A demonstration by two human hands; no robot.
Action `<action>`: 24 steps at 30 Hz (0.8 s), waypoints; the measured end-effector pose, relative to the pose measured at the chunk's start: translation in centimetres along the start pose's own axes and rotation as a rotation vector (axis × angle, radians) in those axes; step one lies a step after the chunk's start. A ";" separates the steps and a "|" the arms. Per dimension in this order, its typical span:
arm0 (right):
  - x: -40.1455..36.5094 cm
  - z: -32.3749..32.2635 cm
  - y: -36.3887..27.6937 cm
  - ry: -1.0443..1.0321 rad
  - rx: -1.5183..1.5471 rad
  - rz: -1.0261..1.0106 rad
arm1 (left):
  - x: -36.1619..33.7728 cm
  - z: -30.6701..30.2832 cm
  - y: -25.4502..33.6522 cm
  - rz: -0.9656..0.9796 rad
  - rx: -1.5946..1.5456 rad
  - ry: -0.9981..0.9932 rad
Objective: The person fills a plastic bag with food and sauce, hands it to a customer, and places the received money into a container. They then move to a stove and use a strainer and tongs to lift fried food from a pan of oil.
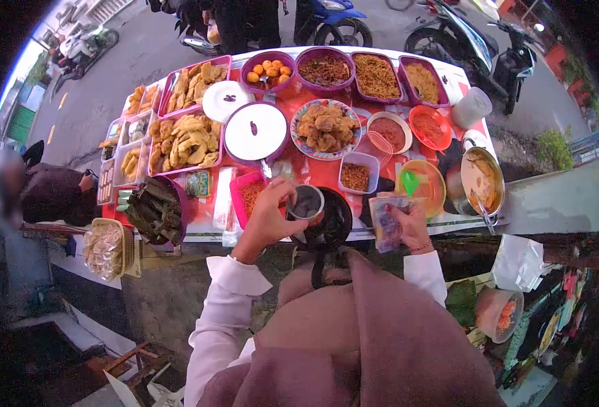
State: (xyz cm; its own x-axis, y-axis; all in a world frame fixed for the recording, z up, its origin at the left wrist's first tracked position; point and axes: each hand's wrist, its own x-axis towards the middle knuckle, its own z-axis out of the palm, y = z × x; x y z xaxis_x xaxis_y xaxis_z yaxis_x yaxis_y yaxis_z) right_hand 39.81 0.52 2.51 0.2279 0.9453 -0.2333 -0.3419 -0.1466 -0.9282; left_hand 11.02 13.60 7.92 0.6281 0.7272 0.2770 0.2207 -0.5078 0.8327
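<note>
My left hand [267, 216] is closed around the rim of a small round tub [306, 201] with a greyish inside, tilted toward me. Right under it is a black bag or bowl [333, 220] at the table's near edge. My right hand [411, 224] grips a flat bluish-purple bundle [385, 227] that looks like banknotes, thumb on top. Just behind that hand stands an orange bowl [432, 183] with a green spoon handle [409, 182]. A pink tray of reddish food [248, 193] lies beside my left hand.
Fried food trays [187, 142], a white-lidded pot [255, 132], a plate of fritters [325, 129] and noodles [377, 76] crowd the red-covered table. At the right edge is a metal pot [481, 178] with a ladle. A person [52, 186] is at the left; motorbikes [472, 51] stand beyond.
</note>
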 end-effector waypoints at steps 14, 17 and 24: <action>-6.3 -8.4 2.7 0.276 -0.017 -0.008 | -1.0 23.3 -3.0 -0.057 0.489 -0.429; -6.3 -8.7 3.7 0.341 0.041 0.031 | -0.5 23.7 -3.4 -0.066 1.000 -0.419; -5.1 -8.1 3.0 0.223 0.065 0.058 | 0.6 20.6 -0.9 0.013 0.755 -0.242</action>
State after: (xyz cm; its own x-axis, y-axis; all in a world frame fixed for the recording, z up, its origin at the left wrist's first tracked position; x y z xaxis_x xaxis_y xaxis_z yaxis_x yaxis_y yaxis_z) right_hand 44.96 -7.10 -1.41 0.3990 0.8473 -0.3506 -0.4163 -0.1733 -0.8926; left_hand 26.56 5.06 -2.55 0.7596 0.6426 0.1001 0.6046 -0.7545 0.2555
